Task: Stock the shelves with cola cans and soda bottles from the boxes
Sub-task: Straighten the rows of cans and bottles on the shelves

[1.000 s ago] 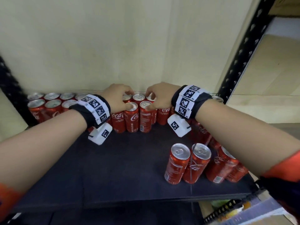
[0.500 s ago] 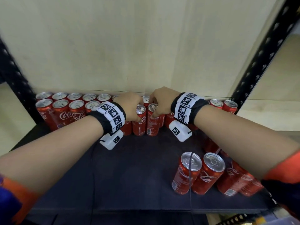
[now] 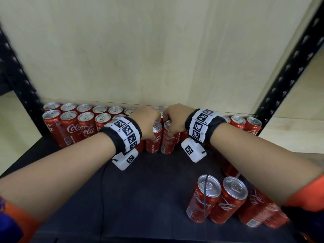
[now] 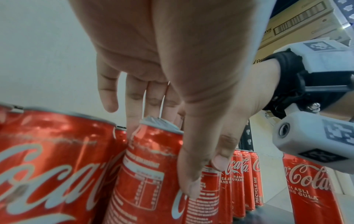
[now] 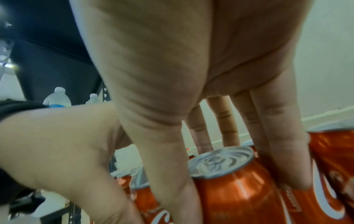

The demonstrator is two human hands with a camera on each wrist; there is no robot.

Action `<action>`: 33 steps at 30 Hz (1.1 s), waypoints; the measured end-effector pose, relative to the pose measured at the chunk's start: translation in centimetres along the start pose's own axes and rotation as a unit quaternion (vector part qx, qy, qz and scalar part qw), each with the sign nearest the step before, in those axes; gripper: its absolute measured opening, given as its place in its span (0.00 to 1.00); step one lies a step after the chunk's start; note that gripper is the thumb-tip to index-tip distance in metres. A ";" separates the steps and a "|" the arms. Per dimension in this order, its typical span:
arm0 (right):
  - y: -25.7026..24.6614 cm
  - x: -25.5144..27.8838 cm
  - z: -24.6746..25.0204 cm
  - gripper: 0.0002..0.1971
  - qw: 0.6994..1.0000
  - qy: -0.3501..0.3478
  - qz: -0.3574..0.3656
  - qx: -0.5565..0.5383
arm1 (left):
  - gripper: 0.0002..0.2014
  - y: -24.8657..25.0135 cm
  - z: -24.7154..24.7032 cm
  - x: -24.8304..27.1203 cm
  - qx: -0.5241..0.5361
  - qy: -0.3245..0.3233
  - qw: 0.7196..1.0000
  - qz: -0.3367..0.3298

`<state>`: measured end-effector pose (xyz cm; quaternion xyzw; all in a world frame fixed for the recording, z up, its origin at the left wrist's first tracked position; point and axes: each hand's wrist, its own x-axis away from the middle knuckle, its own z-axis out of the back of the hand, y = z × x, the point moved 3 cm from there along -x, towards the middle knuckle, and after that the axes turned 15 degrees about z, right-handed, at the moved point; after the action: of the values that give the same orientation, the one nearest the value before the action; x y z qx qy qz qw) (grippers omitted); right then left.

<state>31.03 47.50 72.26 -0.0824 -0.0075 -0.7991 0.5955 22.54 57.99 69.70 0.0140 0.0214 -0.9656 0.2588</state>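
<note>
Two red cola cans stand side by side in the middle of the dark shelf (image 3: 140, 190), in front of the back row. My left hand (image 3: 149, 123) grips the left can (image 3: 156, 137) from above, with the fingers behind it and the thumb (image 4: 191, 181) down its front (image 4: 149, 166). My right hand (image 3: 175, 118) grips the right can (image 3: 167, 142) the same way, thumb in front and fingers behind (image 5: 229, 189). The two hands almost touch.
Two rows of cola cans (image 3: 70, 123) fill the back left, and more cans (image 3: 245, 121) stand at the back right. A loose group of cans (image 3: 219, 199) sits at the front right under my right forearm. Black uprights (image 3: 289, 76) frame the bay. Water bottles (image 5: 57, 97) stand beyond.
Both hands have stayed on the two middle cans and slid from their tops down around their sides. The head view has shifted, showing more of the left rows.
</note>
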 end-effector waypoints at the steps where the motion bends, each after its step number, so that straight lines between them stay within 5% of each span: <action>1: 0.0 0.0 0.0 0.31 1.000 -0.007 0.003 -0.008 | 0.30 0.0 0.0 0.0 0.004 0.001 1.000 -0.001; 18: 2.4 5.3 3.6 0.30 0.996 0.041 -0.013 -0.077 | 0.34 0.5 3.5 -0.3 0.076 -0.045 0.995 -0.052; 33: 5.1 13.1 6.5 0.26 0.994 0.051 -0.033 -0.090 | 0.23 5.3 9.6 2.1 0.177 -0.083 0.967 -0.162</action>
<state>33.09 34.29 80.09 -0.0946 0.0924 -0.8191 0.5583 23.20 51.91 79.01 -0.0245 -0.1696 -0.9807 0.0937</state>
